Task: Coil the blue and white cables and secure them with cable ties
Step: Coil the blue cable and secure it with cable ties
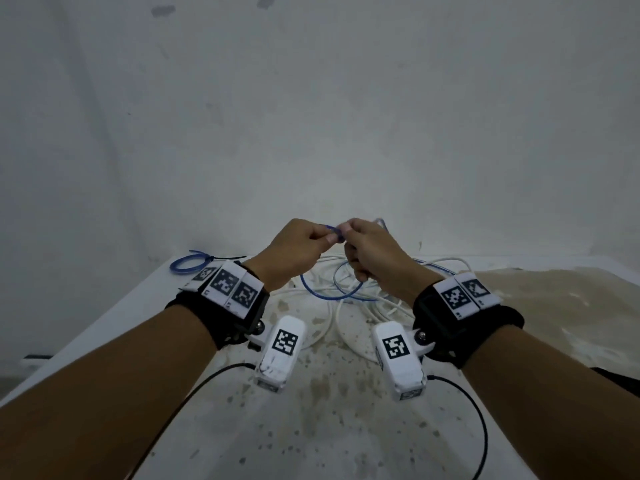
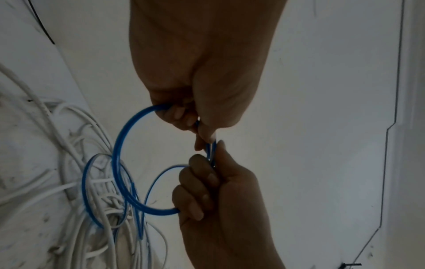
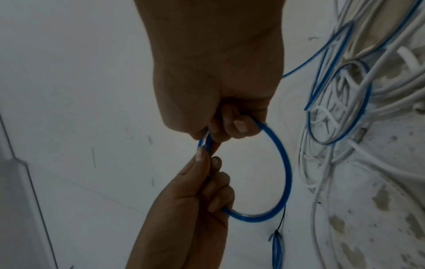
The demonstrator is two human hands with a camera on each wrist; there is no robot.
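Both hands are raised above the table and meet over a thin blue cable (image 1: pixel 330 295). My left hand (image 1: pixel 323 238) pinches the gathered strands between thumb and fingers, its other fingers curled round the loop (image 2: pixel 119 160). My right hand (image 1: pixel 349 233) pinches the same strands right beside it and also curls round the loop (image 3: pixel 287 172). The loop hangs below the hands, and loose blue cable trails down into the heap of white cables (image 1: pixel 360 311). A finished blue coil (image 1: pixel 188 264) bound by a black cable tie lies at the table's back left.
The stained white table (image 1: pixel 329 427) meets a bare wall at the back. Tangled white cables (image 3: pixel 372 112) spread over its middle and right. Crumpled beige material (image 1: pixel 540 306) covers the right side. Black leads from the wrist cameras (image 1: pixel 194 386) hang near the front.
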